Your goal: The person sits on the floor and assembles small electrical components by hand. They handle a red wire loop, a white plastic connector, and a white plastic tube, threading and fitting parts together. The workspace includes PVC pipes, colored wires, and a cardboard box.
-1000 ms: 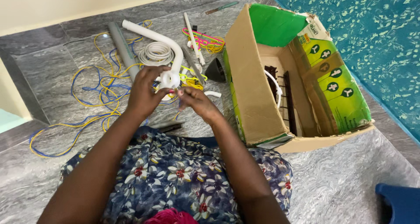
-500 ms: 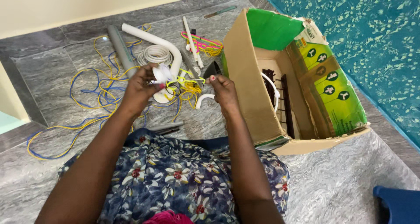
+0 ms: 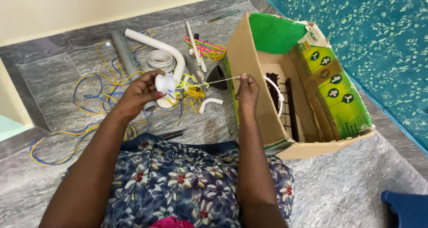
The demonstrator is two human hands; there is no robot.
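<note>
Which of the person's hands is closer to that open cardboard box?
The right hand. It pinches a thin white strand just in front of the cardboard box, at its near wall. The left hand holds a small white fitting farther off, over the tangled wires.

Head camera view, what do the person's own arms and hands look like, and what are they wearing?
Both forearms are bare, no sleeves, watch or bangles in view. The left hand and right hand wear no gloves; red polish shows on a left thumbnail and a right fingernail. Below the arms lies a dark blue floral-print garment with white and red flowers.
</note>
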